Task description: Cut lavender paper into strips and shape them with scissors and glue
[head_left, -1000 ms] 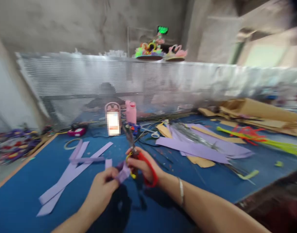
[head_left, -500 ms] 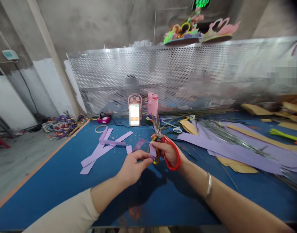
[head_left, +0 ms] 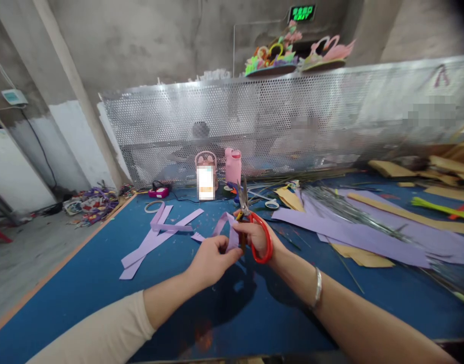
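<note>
Over the middle of the blue table, my left hand (head_left: 212, 260) is closed on a purple strip (head_left: 226, 220) that bends up in a loop. My right hand (head_left: 256, 237) is closed round the scissors (head_left: 262, 241), which have one red handle and one yellow one. Their blades (head_left: 243, 194) point away from me, a little apart. Fingers of the right hand also touch the strip near its top, close to the yellow handle. Left of my hands, several purple strips (head_left: 152, 245) lie crossed on the table, beside a roll of tape (head_left: 154, 207).
Wide purple sheets (head_left: 353, 237), thin wires (head_left: 353, 205) and brown paper pieces (head_left: 363, 255) cover the table's right side. A lit phone (head_left: 206, 183) and a pink bottle (head_left: 233, 166) stand at the back before a perforated metal screen (head_left: 159, 126). A magenta box (head_left: 158, 192) sits left.
The strip between my hands now stands in a taller loop, and its free end has shifted left. The whole view has moved slightly. Both hands keep their hold.
</note>
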{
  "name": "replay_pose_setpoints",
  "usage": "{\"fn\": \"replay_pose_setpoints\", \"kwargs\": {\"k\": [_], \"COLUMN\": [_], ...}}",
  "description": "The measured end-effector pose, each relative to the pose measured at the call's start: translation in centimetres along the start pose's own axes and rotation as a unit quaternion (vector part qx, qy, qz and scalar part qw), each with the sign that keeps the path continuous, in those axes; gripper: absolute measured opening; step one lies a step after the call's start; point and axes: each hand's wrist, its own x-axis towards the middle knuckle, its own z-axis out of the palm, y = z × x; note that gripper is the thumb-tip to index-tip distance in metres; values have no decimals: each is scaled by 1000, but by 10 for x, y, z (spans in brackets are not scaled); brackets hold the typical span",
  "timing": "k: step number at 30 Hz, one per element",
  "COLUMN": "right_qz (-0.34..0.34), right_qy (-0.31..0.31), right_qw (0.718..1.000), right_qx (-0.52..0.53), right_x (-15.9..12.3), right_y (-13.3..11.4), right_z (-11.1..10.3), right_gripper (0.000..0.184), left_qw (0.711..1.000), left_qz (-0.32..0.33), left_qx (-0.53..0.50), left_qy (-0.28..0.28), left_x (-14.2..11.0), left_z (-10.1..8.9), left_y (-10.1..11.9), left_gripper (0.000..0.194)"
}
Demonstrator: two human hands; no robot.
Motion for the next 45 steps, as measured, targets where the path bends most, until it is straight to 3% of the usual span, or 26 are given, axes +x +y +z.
{"fn": "replay_pose_setpoints", "kwargs": {"k": [6,10,12,15,19,23,28,30,32,38,45], "right_qz": [14,10,-1,-24,-48,-95,-105,-89,-63,-70,3], "right_qy": [-17,-20,-26,-43,-92,-193,-160,-133,-142,-236,-343], "right_qw": [999,998,995,985,958,889,927,942,939,861,787], "right_qx": [-24,-62,-96,-166,-267,-404,-324,-295,-307,-445,-513], "right_x": [-1,-2,-4,-6,-2,6,-2,-10,-17,-19,-16], "right_y": [1,6,6,-1,-24,-38,-24,-18,-17,-34,-62], "right_z": [0,1,2,4,0,-18,-38,-35,-29,-25,-44], "right_gripper": [33,35,35,32,30,37,47,42,40,52,55], "left_qw": [998,991,996,996,976,969,960,955,950,928,873], "left_qz": [56,93,52,-58,-106,-90,-104,-105,-109,-89,-104], "left_qx": [33,91,73,-53,-158,-187,-218,-240,-258,-321,-410], "left_qy": [7,-18,-14,46,105,132,141,137,136,167,240], "left_x": [-2,-8,-8,-4,-1,-3,-11,-13,-15,-11,-5], "left_z": [-6,-15,-19,-24,-28,-32,-34,-32,-29,-28,-37], "left_y": [-1,1,-1,-8,-17,-15,-1,2,2,-7,-9], "left_gripper": [28,30,34,39,40,35,25,24,24,32,36]}}
